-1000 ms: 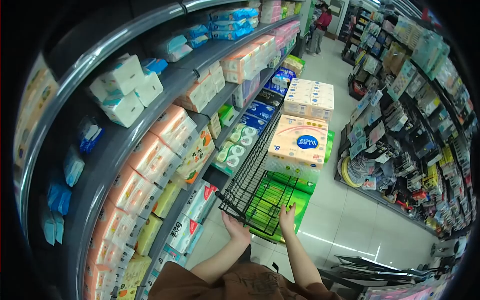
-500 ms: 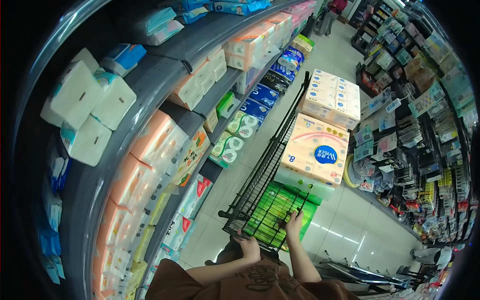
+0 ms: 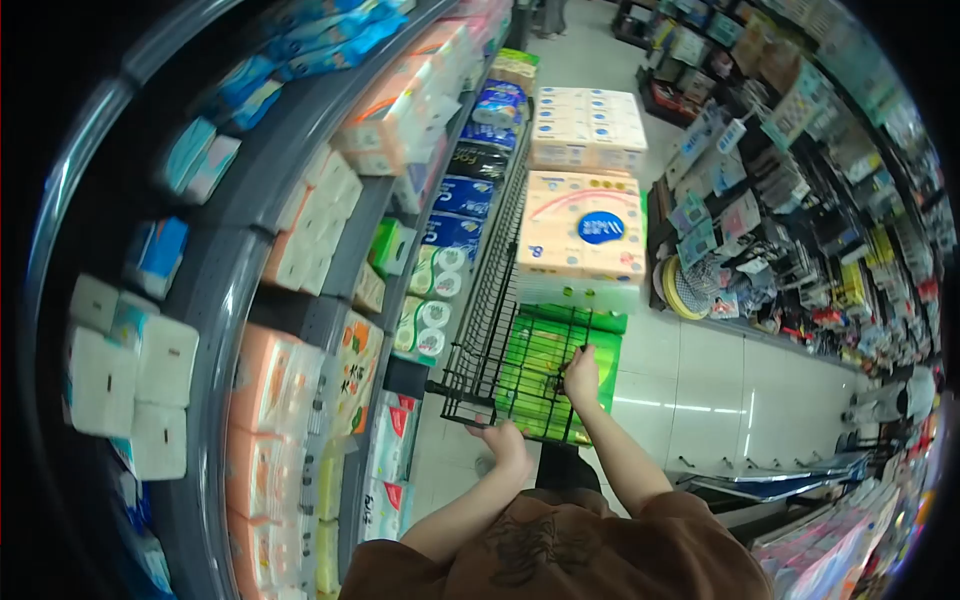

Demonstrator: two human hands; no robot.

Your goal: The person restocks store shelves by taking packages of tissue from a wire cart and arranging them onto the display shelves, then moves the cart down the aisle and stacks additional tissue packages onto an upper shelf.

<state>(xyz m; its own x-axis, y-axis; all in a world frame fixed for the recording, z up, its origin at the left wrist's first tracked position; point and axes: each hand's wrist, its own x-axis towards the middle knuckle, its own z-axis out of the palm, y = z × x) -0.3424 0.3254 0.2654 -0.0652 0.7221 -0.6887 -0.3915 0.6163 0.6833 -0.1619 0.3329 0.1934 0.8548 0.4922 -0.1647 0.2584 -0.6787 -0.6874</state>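
A black wire shopping cart [image 3: 468, 375] stands in front of me. My left hand [image 3: 505, 446] is curled at the cart's near rim, with its fingertips partly hidden. Higher up and to the right, my right hand [image 3: 582, 380] is closed around the wire frame. Behind the wires lies a bright green package [image 3: 540, 350]. Beyond it, a peach tissue multipack [image 3: 575, 215] with a blue oval logo rests on the load. Another pale tissue multipack [image 3: 588, 115] sits at the far end.
Shelves [image 3: 215, 330] of tissue packs run along the left, close to the cart. Toilet roll packs [image 3: 428, 325] line the lowest level. Racks of small goods [image 3: 830, 250] stand on the right, and folded metal frames [image 3: 770, 475] are at lower right. A person's legs [image 3: 552, 18] show far ahead.
The cart and its load now appear further left and higher in view, nearer the left shelves. My view has turned, and both hands remain on the cart.
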